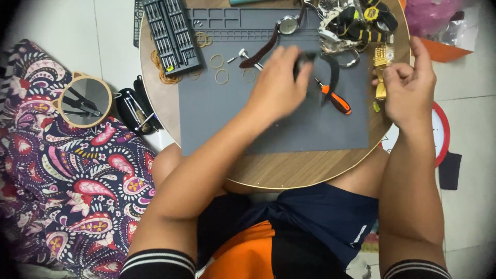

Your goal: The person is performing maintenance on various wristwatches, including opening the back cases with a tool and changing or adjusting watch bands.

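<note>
Round wooden table [305, 173] low in the frame, grey work mat [222, 108] over it. Left hand [279, 85] at centre, closed on a blurred dark watch [306, 59]; right hand [408, 88] at right, pinching a gold watch [382, 64]. Likely risk: brushing the orange-handled screwdriver [336, 99] or rubber bands [221, 76] off the mat.

Bags and a bit case around the round desk

A crumpled pink plastic bag [431, 14] sits at the top right corner, off the edge of the desk [268, 173], with a clear, crinkled plastic bag [454, 32] lying just beside it on an orange sheet [444, 50]. At the upper left of the desk lies a long black rectangular case [173, 33] of screwdriver bits, open, with a small yellow label [169, 67] at its near end. No screens or signs are visible.
</note>
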